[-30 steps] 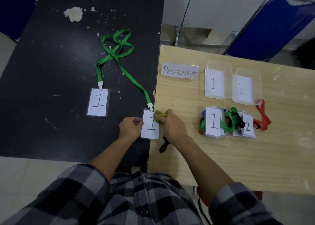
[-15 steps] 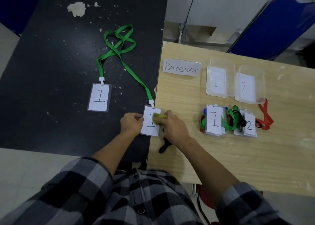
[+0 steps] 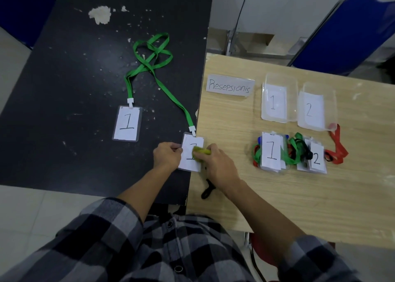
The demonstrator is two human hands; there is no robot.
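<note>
You are looking at a dim, evenly lit scene that is carrying a cool bluish cast. Soft light is falling from above, leaving a faint pale sheen on the black tabletop [image 3: 70, 74] and casting only weak shadows around the clear trays [image 3: 280, 78]. The wooden tabletop [image 3: 277, 207] is reading brightest. The wide lens is bending straight edges near the corners, and the checked shirt [image 3: 149, 249] is going soft. Your right grip [image 3: 218, 166] and its yellow-green cloth [image 3: 202, 152] are smearing slightly over the badge [image 3: 187, 164]; your left grip [image 3: 167, 155], pinching the badge, is showing sharper.
</note>
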